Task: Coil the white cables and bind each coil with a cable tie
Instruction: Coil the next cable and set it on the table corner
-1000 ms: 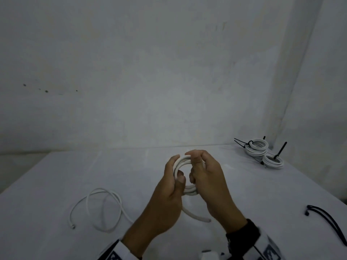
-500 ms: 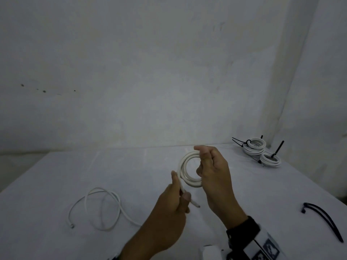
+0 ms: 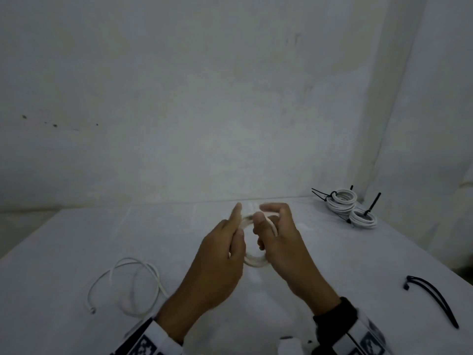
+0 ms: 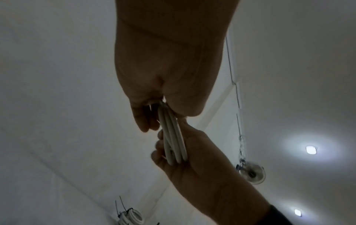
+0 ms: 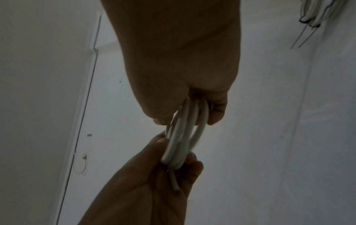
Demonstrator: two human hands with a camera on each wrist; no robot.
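Both hands hold a small coil of white cable (image 3: 253,261) above the middle of the table. My left hand (image 3: 234,234) grips its left side, forefinger pointing up. My right hand (image 3: 268,221) curls round its right side, thumb and fingers over the strands. In the left wrist view the strands (image 4: 172,137) run from my left hand (image 4: 154,115) to my right hand (image 4: 173,153). In the right wrist view the coil (image 5: 183,137) sits between my right hand (image 5: 185,111) and left hand (image 5: 173,164), its free end (image 5: 174,182) lying on the left palm.
A loose white cable (image 3: 128,285) lies on the table (image 3: 76,239) at the left. Two bound coils (image 3: 350,208) with black ties sit at the far right corner. Black cable ties (image 3: 432,301) lie near the right edge. Walls stand behind and to the right.
My left hand, which held the free cable end below the coil, has come up and taken the coil's left side. The trailing tail is wound in.
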